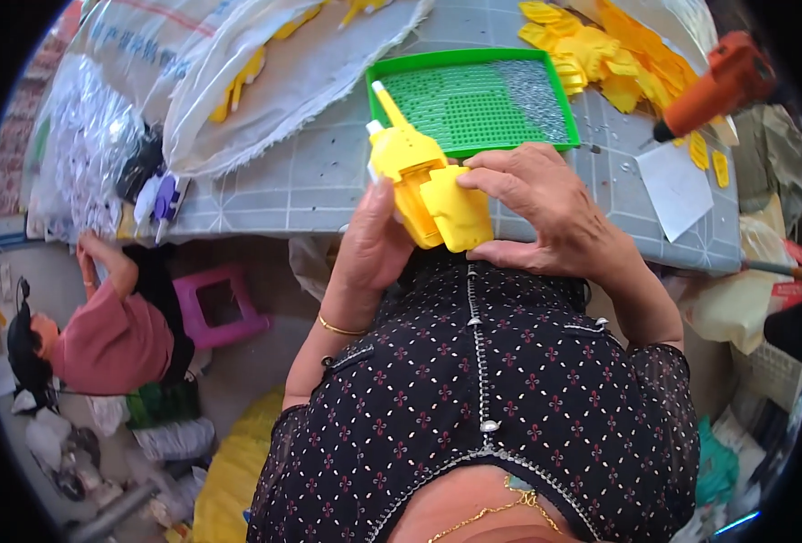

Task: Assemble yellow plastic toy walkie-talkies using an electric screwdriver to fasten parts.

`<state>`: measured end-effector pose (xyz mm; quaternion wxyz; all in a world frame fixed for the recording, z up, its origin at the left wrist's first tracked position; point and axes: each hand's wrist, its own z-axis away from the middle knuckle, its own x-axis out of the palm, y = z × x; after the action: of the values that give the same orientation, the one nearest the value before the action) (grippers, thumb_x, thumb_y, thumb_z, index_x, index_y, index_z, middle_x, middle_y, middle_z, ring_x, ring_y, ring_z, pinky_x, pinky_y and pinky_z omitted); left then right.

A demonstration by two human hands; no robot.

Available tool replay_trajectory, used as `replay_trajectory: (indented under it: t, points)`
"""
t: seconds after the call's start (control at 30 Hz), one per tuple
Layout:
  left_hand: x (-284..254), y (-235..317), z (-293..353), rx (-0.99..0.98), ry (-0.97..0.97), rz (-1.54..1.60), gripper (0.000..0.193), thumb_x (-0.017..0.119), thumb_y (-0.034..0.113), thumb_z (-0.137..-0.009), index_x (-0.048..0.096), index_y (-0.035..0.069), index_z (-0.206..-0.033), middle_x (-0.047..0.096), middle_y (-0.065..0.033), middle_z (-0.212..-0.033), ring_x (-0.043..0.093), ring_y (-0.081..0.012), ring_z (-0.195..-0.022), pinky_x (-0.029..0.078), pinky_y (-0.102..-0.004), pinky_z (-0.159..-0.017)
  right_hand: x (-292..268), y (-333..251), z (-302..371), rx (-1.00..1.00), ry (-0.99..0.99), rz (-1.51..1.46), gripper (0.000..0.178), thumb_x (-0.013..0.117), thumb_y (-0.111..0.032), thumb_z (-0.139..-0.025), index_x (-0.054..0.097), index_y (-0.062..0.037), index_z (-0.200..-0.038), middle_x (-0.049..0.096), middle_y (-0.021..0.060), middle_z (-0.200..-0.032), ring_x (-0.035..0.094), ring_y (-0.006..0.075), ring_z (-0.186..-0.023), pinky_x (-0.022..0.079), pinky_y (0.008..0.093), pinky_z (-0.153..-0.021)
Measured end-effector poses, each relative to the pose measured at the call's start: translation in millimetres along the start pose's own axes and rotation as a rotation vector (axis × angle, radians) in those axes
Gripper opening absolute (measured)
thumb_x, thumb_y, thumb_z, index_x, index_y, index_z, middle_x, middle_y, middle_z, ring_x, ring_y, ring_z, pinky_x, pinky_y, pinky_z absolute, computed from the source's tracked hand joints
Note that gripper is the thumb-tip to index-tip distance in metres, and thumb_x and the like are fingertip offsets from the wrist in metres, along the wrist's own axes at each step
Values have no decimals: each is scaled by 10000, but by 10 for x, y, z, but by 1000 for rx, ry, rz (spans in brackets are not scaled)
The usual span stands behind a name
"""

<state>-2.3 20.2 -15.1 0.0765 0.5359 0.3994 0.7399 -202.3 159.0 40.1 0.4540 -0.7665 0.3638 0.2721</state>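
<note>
My left hand [371,237] is wrapped round the side of a yellow plastic casing [408,149], which has a white-tipped, antenna-like stem and an open recess. A smooth yellow cover piece [460,210] lies against the casing's lower right, beside the recess. On that cover my right hand [550,213] has its thumb at the lower end and its fingers at the upper end. Both parts are held above the near table edge, in front of my body. Just beyond them stands a green tray [450,100] with small metal screws [535,95] gathered at its right.
Yellow plastic parts [591,54] are heaped at the far right, near an orange power screwdriver [722,81] and white paper [675,195]. A white woven sack [283,100] with yellow pieces lies left. Another person [116,339] sits left, near a pink stool [215,308].
</note>
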Motion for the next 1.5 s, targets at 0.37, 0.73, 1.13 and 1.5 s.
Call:
replay_trajectory:
  t: [0.37, 0.73, 1.13, 1.5]
  points:
    - [-152, 58, 98, -26, -15, 46, 752, 637, 383, -1030, 251, 53, -1585, 477, -127, -1517, 530, -264, -1368, 438, -449, -1155, 221, -55, -166, -92, -66, 29, 698, 839, -259, -809, 567, -91, -1429, 569, 173, -1444, 611, 352, -1210, 497, 459, -1018]
    - [-188, 5, 157, 88, -28, -29, 778, 698, 306, -1000, 238, 91, -1589, 470, -117, -1504, 525, -261, -1365, 457, -454, -1138, 322, -81, -129, -75, -34, 65, 662, 806, -325, -829, 594, -126, -1424, 557, 158, -1426, 596, 345, -1207, 453, 461, -1039]
    - [-200, 190, 322, -169, 267, -674, 369, 699, 269, -1003, 601, 42, -1277, 675, -124, -1158, 676, -207, -1017, 566, -341, -808, 567, 286, -46, 65, 52, -95, 617, 806, -262, -811, 634, -53, -1365, 681, 146, -1207, 647, 292, -1103, 422, 444, -1020]
    - [-340, -30, -91, 751, -161, -2008, 684, 838, 398, -809, 608, 45, -1347, 522, -187, -1400, 518, -403, -1252, 431, -512, -1042, 245, 413, 141, -71, 209, 119, 466, 796, -116, -749, 677, -80, -1198, 692, 143, -1104, 664, 316, -980, 492, 419, -899]
